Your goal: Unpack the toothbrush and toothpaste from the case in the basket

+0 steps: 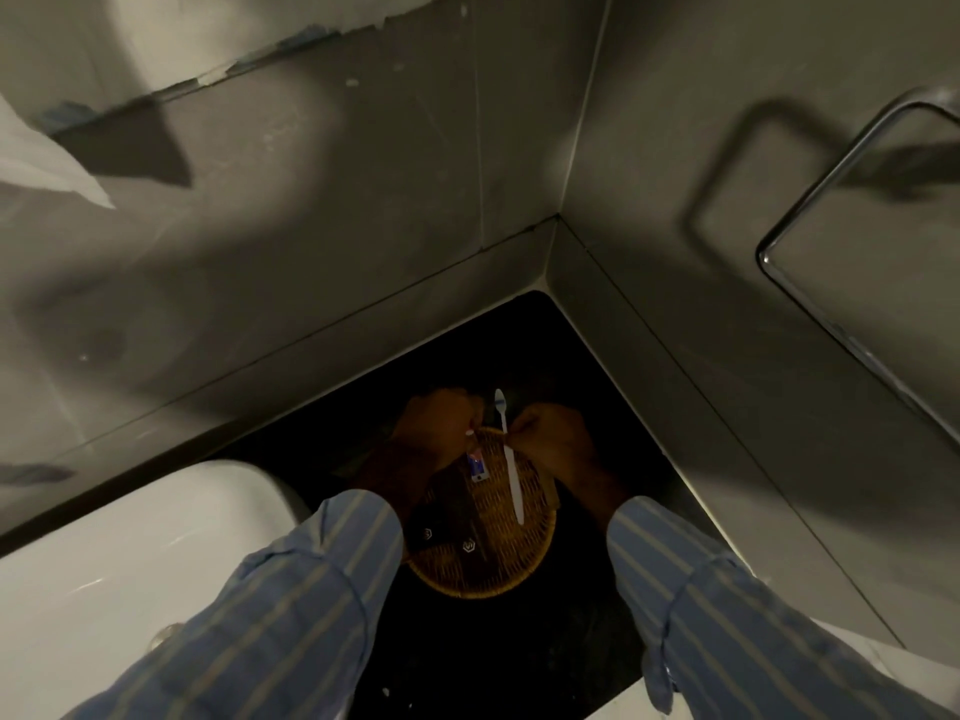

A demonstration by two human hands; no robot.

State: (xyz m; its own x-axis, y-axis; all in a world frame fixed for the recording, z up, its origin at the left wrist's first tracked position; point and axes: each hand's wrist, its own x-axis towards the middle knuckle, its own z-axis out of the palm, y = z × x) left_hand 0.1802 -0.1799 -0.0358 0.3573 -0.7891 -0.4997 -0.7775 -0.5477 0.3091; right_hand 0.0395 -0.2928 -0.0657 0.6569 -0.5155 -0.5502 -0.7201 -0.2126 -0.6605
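Over our basket [480, 579], with the dark case [441, 532] lying inside, our right hand [553, 441] pinches the toothbrush [511, 475], long axis pointing away from us; our left hand [436, 426] pinches the toothpaste [477, 466] hanging beside it.

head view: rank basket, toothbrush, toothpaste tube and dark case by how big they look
1. basket, widest by far
2. toothbrush, long but thin
3. dark case, partly lost in shadow, so unsure against the toothbrush
4. toothpaste tube, smallest
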